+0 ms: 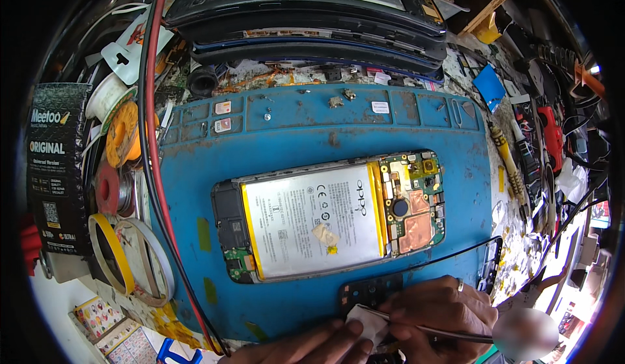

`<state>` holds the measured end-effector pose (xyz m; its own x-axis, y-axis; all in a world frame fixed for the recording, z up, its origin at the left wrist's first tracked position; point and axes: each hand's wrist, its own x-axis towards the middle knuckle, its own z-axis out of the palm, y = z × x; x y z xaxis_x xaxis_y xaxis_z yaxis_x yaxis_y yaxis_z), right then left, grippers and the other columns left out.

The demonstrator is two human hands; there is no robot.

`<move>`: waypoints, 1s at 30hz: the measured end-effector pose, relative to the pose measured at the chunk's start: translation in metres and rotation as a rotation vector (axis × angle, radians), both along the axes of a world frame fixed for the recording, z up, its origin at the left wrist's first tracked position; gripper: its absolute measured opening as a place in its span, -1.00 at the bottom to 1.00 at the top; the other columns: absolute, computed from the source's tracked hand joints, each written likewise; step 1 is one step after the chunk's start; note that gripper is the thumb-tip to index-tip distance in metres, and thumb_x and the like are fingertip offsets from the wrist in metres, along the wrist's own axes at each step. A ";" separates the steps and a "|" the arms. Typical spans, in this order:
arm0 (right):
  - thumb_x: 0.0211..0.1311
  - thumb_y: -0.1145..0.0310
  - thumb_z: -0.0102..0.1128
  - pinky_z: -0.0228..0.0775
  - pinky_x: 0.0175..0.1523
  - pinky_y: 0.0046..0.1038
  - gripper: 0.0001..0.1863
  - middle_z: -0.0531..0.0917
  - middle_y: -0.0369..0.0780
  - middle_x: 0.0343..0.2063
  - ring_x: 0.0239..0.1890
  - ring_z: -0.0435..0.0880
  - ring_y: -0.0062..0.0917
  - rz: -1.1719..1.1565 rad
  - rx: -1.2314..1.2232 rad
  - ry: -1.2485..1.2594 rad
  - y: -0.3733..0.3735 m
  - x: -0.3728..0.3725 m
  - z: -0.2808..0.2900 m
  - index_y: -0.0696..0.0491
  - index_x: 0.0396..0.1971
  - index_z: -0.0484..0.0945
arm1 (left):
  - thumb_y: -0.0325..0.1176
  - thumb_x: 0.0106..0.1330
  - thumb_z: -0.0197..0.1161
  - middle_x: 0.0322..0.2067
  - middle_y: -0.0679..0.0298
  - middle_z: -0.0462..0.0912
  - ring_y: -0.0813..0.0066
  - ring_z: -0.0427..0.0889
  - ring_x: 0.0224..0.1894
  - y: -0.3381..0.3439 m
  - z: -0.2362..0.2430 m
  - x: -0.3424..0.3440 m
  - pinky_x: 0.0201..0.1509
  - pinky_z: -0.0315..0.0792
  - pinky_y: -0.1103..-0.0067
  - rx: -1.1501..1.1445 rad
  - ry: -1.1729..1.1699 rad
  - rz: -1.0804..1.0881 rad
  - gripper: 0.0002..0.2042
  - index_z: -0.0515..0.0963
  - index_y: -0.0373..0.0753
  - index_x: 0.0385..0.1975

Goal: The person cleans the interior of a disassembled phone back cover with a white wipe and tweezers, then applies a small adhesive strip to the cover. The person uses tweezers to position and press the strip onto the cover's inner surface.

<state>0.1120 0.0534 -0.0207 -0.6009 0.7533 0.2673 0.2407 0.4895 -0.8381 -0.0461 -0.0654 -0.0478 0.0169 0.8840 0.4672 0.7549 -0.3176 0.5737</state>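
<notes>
My left hand (312, 343) is at the bottom edge, its fingers closed on a small white piece (370, 320) that looks like paper or cloth. Right beside it, my right hand (443, 309) is closed round a slim dark tool (456, 335), whose tip is near the white piece; its exact kind is unclear. Just beyond the fingers lies a black plastic phone part (368, 290) with small holes, partly hidden by my hands. An opened phone (299, 224) lies farther off, its silver battery (296, 234) and circuit board (413, 211) bare.
The blue repair mat (189, 195) has compartments with screws and small parts. Stacked phones (312, 39) stand behind it. Black and red cables (153, 104) cross at left, near tape rolls (111, 253) and a black packet (58, 175). Tools, including a yellow-handled one (508, 159), lie at right.
</notes>
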 end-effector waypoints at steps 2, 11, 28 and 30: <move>0.02 0.63 0.43 0.60 -0.33 -0.42 -0.82 0.72 -0.11 -0.47 -0.39 0.75 -0.32 0.004 0.002 0.005 0.000 -0.001 0.000 0.21 -0.35 0.63 | -0.58 0.15 0.40 -0.14 0.10 0.72 0.21 0.71 -0.10 0.000 0.000 0.001 -0.13 0.68 0.49 -0.002 -0.007 0.003 -0.80 0.70 -0.32 -0.20; 0.05 0.66 0.40 0.61 -0.33 -0.41 -0.83 0.72 -0.09 -0.45 -0.38 0.75 -0.30 -0.002 -0.046 0.070 -0.002 0.003 -0.003 0.22 -0.34 0.62 | -0.58 0.14 0.41 -0.11 0.11 0.71 0.18 0.70 -0.07 -0.004 0.004 -0.001 -0.06 0.67 0.46 -0.052 -0.038 -0.015 -0.78 0.69 -0.31 -0.19; -0.01 0.63 0.46 0.67 -0.24 -0.44 -0.76 0.75 -0.10 -0.37 -0.33 0.79 -0.36 0.009 -0.148 0.132 -0.002 0.008 -0.008 0.22 -0.29 0.63 | -0.58 0.13 0.42 -0.07 0.11 0.69 0.15 0.68 -0.05 0.004 0.012 -0.008 -0.07 0.65 0.44 -0.018 -0.052 -0.095 -0.74 0.67 -0.31 -0.14; 0.02 0.65 0.43 0.68 -0.22 -0.44 -0.80 0.75 -0.10 -0.39 -0.32 0.80 -0.35 -0.017 -0.218 0.124 -0.005 0.011 -0.006 0.22 -0.31 0.62 | -0.58 0.13 0.43 -0.08 0.11 0.70 0.16 0.69 -0.06 0.001 0.012 -0.009 -0.09 0.65 0.46 0.002 -0.058 -0.116 -0.73 0.67 -0.31 -0.14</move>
<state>0.1231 0.0483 -0.0272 -0.5601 0.8111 0.1684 0.1366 0.2909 -0.9469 -0.0549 -0.0647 -0.0362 0.0920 0.8767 0.4721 0.6781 -0.4023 0.6150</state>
